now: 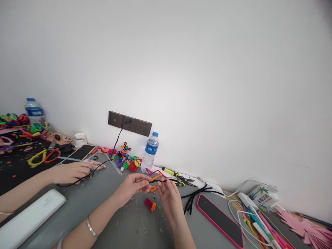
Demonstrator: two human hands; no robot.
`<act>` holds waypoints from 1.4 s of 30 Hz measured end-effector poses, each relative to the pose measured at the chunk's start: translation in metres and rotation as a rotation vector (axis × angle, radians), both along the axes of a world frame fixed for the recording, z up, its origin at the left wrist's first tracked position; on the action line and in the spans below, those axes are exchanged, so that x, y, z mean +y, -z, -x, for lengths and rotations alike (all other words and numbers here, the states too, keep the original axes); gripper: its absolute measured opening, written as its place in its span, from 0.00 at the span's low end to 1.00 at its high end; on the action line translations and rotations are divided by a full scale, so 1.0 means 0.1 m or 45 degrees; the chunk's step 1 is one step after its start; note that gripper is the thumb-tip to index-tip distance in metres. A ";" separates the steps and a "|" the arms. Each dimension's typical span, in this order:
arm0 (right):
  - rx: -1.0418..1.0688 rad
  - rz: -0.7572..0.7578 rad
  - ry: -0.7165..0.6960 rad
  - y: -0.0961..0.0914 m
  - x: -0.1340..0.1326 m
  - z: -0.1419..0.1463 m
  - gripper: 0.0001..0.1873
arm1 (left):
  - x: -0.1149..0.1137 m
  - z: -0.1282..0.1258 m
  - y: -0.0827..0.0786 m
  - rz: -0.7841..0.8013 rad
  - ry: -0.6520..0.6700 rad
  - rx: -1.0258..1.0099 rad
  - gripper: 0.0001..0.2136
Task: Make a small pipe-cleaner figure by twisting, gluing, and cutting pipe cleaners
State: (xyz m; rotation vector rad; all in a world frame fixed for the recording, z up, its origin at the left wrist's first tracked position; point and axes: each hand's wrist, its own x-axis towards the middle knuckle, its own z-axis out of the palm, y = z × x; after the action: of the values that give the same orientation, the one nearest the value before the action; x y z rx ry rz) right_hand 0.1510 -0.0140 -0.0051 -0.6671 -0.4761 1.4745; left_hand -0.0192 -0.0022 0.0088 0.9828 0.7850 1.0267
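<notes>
A black pipe cleaner point(158, 181) stretches between my two hands above the grey mat. My left hand point(134, 187) pinches its left end between thumb and fingers. At the other end, the fingertips of my right hand point(169, 196) are closed on it, palm turned up. Bent orange pipe cleaners point(153, 188) show just behind my fingers; whether they touch my hands I cannot tell. On the mat below lies a small dark red and orange bundle point(149, 204). More black pipe cleaners point(193, 197) lie in a loose pile to the right of my right hand.
Another person's hand point(74, 172) rests at left near a black cable point(103, 162) and a white case point(33, 219). Small colourful figures point(127, 160), a water bottle point(150, 150) and scissors point(185, 180) stand or lie along the wall. A pink-edged phone point(220, 221) lies right.
</notes>
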 end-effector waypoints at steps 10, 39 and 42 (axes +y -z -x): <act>-0.005 -0.091 -0.033 -0.01 -0.01 -0.02 0.15 | -0.03 0.07 -0.01 -0.104 0.235 0.180 0.17; -0.201 -0.149 0.231 0.06 0.02 -0.04 0.19 | -0.10 0.00 -0.12 -0.598 0.293 0.673 0.13; -0.276 -0.191 0.221 0.04 0.01 -0.02 0.19 | -0.07 0.00 -0.08 -0.634 0.191 0.777 0.13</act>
State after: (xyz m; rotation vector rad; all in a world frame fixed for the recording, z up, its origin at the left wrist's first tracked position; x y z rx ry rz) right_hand 0.1531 -0.0134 -0.0093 -0.7335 -0.6724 1.1963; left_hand -0.0194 -0.0095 0.0171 1.8073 0.9472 0.8054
